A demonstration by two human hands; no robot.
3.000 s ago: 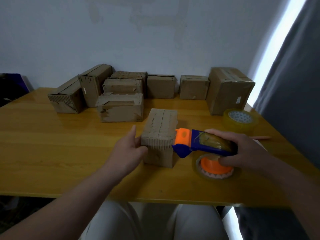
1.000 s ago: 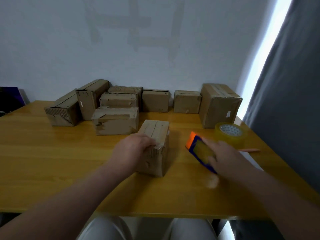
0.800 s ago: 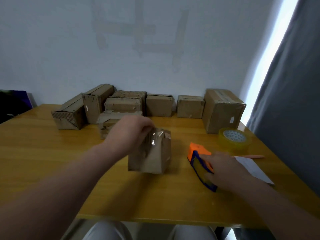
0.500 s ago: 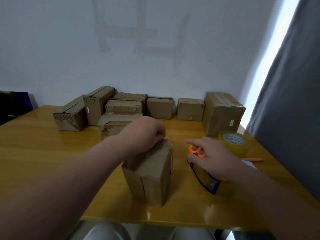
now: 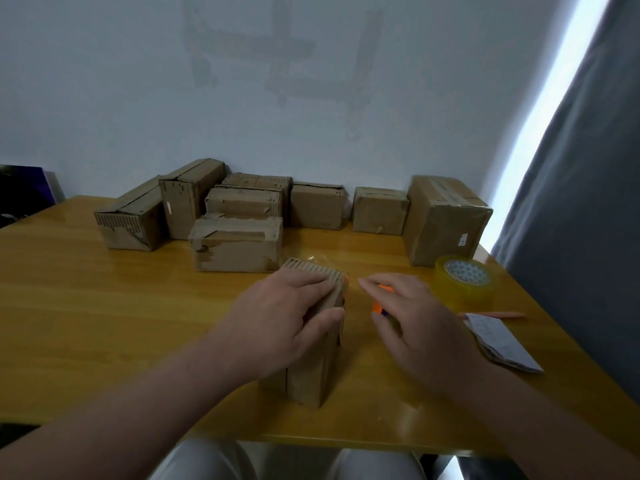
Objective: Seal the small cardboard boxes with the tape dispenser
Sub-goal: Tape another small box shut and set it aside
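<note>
Box (image 5: 311, 368) on end, left hand (image 5: 287, 317) clasping top; right hand (image 5: 419, 327) loose-fingered over dispenser (image 5: 379, 308) beside grip. Next: grasp dispenser, tape top.

Plain room: wooden table (image 5: 104, 323), curtain (image 5: 588, 202)

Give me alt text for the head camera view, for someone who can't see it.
A person's left hand holds an upright small cardboard box on a table; the right hand is spread over a tape dispenser. More boxes line the wall, near a tape roll.
</note>
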